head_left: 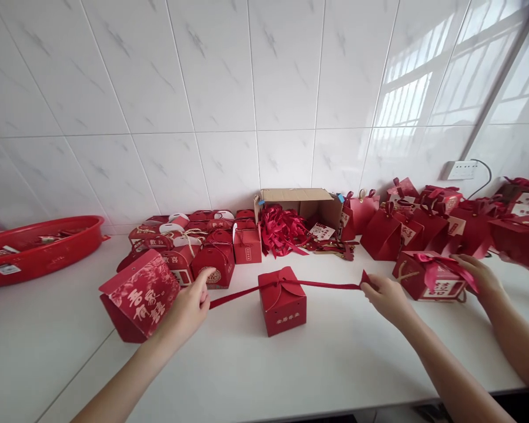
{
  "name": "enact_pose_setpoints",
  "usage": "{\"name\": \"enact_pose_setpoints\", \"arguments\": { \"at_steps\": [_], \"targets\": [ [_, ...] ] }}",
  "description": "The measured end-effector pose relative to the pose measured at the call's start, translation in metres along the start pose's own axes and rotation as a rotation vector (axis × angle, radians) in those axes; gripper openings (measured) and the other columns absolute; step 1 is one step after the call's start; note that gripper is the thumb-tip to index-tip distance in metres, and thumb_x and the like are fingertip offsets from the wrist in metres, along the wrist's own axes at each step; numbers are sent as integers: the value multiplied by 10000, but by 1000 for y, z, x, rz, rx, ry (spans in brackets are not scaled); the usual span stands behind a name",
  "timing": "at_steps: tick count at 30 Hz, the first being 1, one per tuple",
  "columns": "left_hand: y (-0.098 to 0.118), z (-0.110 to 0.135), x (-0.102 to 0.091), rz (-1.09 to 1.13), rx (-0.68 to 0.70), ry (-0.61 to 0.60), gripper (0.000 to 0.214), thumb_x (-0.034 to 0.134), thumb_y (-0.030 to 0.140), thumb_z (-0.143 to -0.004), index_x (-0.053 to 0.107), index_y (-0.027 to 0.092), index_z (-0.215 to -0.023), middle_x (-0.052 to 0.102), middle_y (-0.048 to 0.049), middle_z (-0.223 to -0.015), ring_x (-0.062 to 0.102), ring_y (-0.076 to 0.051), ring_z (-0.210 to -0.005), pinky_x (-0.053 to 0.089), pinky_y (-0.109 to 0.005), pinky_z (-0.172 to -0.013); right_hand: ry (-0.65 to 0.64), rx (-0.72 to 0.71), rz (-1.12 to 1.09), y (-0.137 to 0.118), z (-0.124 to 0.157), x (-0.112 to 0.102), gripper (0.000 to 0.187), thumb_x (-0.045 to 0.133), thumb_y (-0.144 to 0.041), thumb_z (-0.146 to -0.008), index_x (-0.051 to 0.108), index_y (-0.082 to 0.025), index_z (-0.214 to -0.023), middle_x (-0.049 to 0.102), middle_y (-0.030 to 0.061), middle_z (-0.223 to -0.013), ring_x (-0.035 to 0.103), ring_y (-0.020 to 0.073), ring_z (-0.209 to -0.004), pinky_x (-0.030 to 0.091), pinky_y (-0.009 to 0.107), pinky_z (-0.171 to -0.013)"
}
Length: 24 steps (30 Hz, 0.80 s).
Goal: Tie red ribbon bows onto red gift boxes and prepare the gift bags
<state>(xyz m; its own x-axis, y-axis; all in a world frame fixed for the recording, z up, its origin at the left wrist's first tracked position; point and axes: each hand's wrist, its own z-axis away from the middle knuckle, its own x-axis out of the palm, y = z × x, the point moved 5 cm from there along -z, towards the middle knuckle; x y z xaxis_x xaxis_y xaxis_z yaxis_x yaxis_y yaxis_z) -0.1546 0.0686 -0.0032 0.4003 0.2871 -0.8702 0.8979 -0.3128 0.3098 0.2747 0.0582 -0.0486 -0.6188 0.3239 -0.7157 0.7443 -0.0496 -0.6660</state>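
A small red gift box point(283, 301) with a petal-fold top stands on the white counter point(291, 364). A red ribbon point(326, 285) lies stretched across its top. My left hand point(188, 306) grips the ribbon's left end, and my right hand point(384, 295) pinches its right end. A larger red box with a printed pattern point(137, 296) lies tilted just left of my left hand. Another person's hand point(479, 274) at the right touches a red box tied with a bow point(427, 276).
A red oval tray point(39, 249) sits at far left. Several red boxes point(205, 241) cluster at the back, beside an open cardboard carton point(300, 202) spilling red ribbons point(283, 230). Red gift bags point(401, 229) fill the back right. A wall socket point(461, 170) hangs above them.
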Motion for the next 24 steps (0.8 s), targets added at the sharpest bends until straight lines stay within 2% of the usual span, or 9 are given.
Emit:
{"name": "enact_pose_setpoints", "arguments": {
  "at_steps": [1, 3, 5, 7, 11, 15, 20, 24],
  "targets": [
    [-2, 2, 7, 7, -1, -27, 425, 372, 163, -820, 470, 160, -1234, 462, 24, -676, 537, -149, -601, 461, -258, -624, -1, -4, 15, 1, 1, 0, 214, 466, -327, -752, 481, -200, -579, 586, 35, -587, 528, 183, -542, 348, 287, -499],
    [3, 1, 15, 47, 36, -8, 325, 424, 223, -825, 543, 178, -1124, 530, -24, -792, 588, -191, -757, 480, -307, -716, 56, -37, 18, -6, 1, -2, 229, 483, -398, -779, 581, -193, -746, 647, 75, -819, 590, 224, -713, 409, 315, -589],
    [18, -3, 17, 149, 77, 60, 231, 475, 308, -832, 578, 194, -1005, 553, -64, -946, 582, -228, -932, 469, -356, -837, 124, -108, -31, -24, 0, -4, 331, 464, -462, -818, 607, -189, -940, 626, 102, -1031, 593, 249, -891, 442, 342, -707],
    [36, -9, 21, 312, 53, 78, 216, 496, 370, -838, 572, 200, -947, 556, -74, -1016, 562, -235, -1011, 439, -385, -924, 93, -193, -129, -49, -1, 0, 380, 427, -492, -857, 608, -189, -997, 614, 106, -1080, 581, 247, -952, 445, 347, -766],
    [67, -17, 41, 634, -96, -62, 230, 537, 409, -818, 529, 205, -923, 563, -70, -1044, 554, -230, -1047, 437, -394, -947, -173, -293, -275, -95, 0, 29, 436, 344, -554, -906, 599, -202, -941, 632, 93, -1010, 560, 242, -949, 427, 351, -792],
    [85, -21, 54, 698, -69, -112, 212, 581, 343, -779, 503, 208, -924, 527, -62, -1065, 517, -220, -1073, 395, -386, -987, -369, -287, -293, -111, 2, 61, 474, 294, -613, -905, 500, -204, -786, 597, 39, -789, 527, 193, -746, 405, 323, -688],
    [86, -24, 58, 736, -138, -196, 263, 596, 295, -749, 455, 220, -958, 471, -50, -1078, 466, -199, -1087, 406, -316, -928, -432, -221, -330, -108, 3, 83, 461, 322, -648, -886, 365, -210, -747, 512, -25, -695, 433, 129, -626, 357, 264, -598],
    [82, -27, 57, 753, -224, -284, 331, 643, 346, -714, 420, 222, -925, 466, -3, -942, 487, -158, -860, 415, -265, -761, -466, -168, -364, -105, 5, 84, 523, 301, -688, -871, 332, -202, -681, 382, -50, -607, 345, 97, -548, 292, 234, -522]
  ]
}}
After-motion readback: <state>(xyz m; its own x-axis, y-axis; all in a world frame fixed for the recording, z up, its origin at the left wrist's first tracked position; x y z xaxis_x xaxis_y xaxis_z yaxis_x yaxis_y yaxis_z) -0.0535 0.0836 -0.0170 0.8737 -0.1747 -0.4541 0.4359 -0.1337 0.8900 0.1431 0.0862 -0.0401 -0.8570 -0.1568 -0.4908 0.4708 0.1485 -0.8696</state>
